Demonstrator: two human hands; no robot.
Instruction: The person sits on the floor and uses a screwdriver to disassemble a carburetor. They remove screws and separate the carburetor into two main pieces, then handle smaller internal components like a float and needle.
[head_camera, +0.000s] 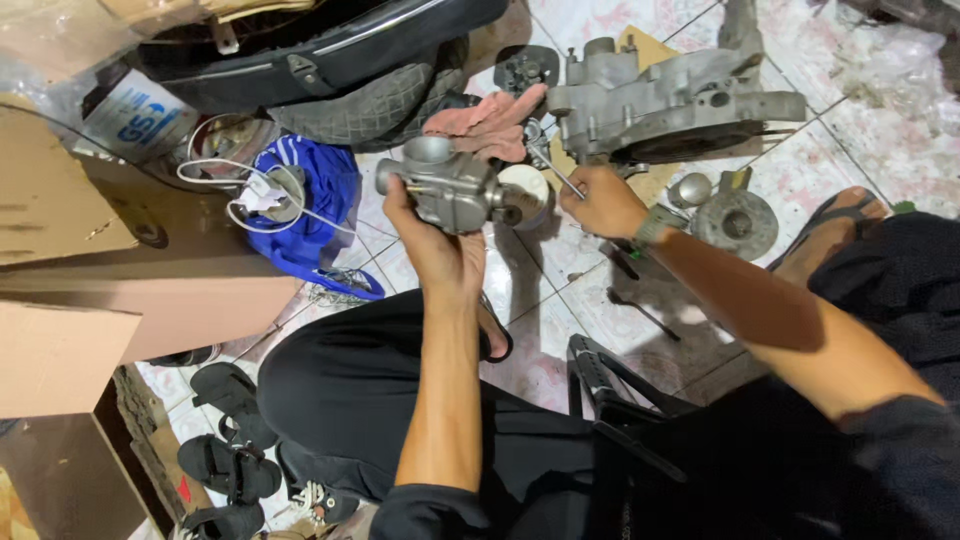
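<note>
Fingers (405, 192) of the left hand (440, 245): wrapped from below around a grey metal carburettor (452, 185), held up above the tiled floor (580, 290), its round intake mouth turned upward.

Right hand (598, 202): fingers closed on a thin metal tool (552, 167), its shaft slanting up and left, tip just beside the carburettor's right end. Strap on the wrist.

White round part (530, 185): directly behind the carburettor's right end; whether attached, cannot tell.

Pink rag (487, 122): crumpled on the floor just beyond the carburettor.

Engine casing (670, 100): large, grey cast metal, lying on a piece of cardboard beyond the right hand, touching the rag's edge.

Round metal disc (738, 222) and small domed cap (690, 188): on the tiles to the right of the right wrist, side by side.

Slim tool (642, 312): loose on the floor beneath the right forearm.

Blue cloth (310, 205): to the left of the carburettor, with a white cable (235, 195) looped across it.

Black seat (330, 50): at the top, past the cloth.

Cardboard boxes (100, 290): far left.

Black sandals (235, 440): lower left, near the person's knee.
</note>
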